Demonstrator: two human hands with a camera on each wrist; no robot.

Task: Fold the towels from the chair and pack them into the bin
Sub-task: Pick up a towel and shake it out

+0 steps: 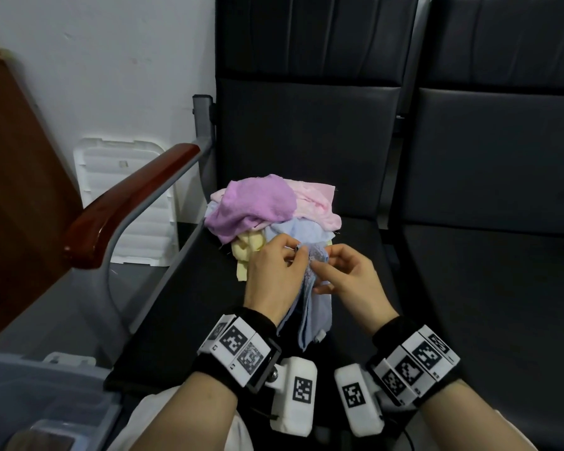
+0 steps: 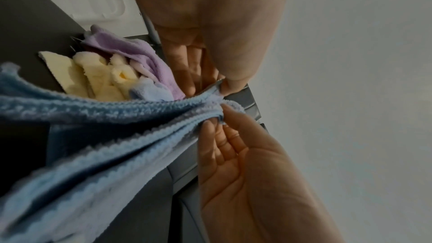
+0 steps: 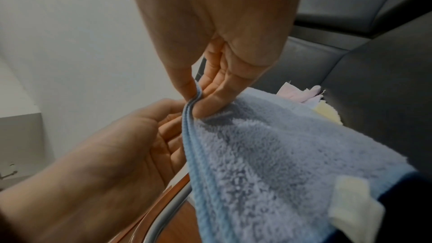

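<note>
Both hands — left hand (image 1: 271,271), right hand (image 1: 349,275) — pinch blue towel (image 1: 316,307).

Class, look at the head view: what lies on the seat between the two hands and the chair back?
A loose pile of towels, purple, pink, yellow and blue, lies there. The left hand and right hand pinch a blue towel.

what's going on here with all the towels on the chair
A person is working on a blue towel, pinching its top edge with both the left hand and the right hand above the chair seat. A pile of unfolded towels waits behind it. The bin sits at the lower left.
</note>
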